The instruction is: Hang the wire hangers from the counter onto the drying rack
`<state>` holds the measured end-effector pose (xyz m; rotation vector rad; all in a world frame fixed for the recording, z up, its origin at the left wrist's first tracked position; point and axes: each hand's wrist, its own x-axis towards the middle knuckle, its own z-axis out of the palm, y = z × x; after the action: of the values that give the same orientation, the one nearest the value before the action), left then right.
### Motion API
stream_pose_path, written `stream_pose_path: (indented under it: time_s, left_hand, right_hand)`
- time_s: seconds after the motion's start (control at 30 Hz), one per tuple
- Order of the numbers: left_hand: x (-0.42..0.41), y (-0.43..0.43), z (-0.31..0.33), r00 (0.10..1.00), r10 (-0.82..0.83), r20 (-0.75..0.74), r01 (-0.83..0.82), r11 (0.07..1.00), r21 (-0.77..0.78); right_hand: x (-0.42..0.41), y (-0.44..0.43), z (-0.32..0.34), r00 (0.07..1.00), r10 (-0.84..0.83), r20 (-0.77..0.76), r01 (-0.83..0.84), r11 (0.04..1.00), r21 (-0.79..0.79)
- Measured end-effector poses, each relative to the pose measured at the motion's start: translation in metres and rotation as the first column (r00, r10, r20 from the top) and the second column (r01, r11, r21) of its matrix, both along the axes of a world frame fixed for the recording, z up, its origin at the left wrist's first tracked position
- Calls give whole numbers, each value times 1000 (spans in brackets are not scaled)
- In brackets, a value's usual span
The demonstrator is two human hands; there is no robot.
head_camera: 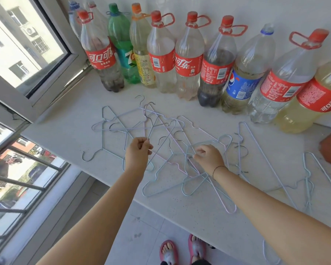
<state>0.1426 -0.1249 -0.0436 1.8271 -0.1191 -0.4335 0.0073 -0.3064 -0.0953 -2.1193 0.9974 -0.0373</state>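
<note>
Both hands (139,150) pinch tangled hangers (161,134) (on counter).

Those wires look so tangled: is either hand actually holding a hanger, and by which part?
Yes. The left hand pinches a wire hanger at a lower corner; the right hand pinches a wire in the tangled pile, part unclear.

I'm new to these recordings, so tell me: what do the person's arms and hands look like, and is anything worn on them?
Both arms are bare, with no sleeves or gloves in view. The left hand has nothing on it. The right hand has a thin dark band around its wrist.
</note>
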Motion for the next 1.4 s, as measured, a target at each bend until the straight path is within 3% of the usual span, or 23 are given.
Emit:
stream_pose_path:
  time_s: [0.07,0.13,0.3,0.53,0.87,1.07,1.4]
  left_hand:
    - [4,10,4,1000,9,-10,-9,1000,-20]
    - [6,20,7,1000,9,-28,-10,1000,-29]
    - [11,40,9,998,5,-60,-7,1000,-27]
    - [24,62,18,997,41,-64,-42,999,-20]
    - [33,89,60,996,84,7,-83,994,-67]
    - [14,141,105,972,232,38,-224,963,-148]
    - [-82,253,176,858,503,108,-473,854,-218]
  right_hand:
    - [12,2,-4,980,88,-180,-110,987,-114]
    - [20,4,-6,959,59,-277,-120,971,-208]
    - [25,6,-9,961,-11,-276,-70,957,-283]
    - [9,7,13,999,2,52,0,999,-42]
    - [30,48,92,918,-92,385,9,977,212]
    - [51,87,147,897,0,441,-185,909,375]
    - [34,188,199,863,222,455,-472,676,565]
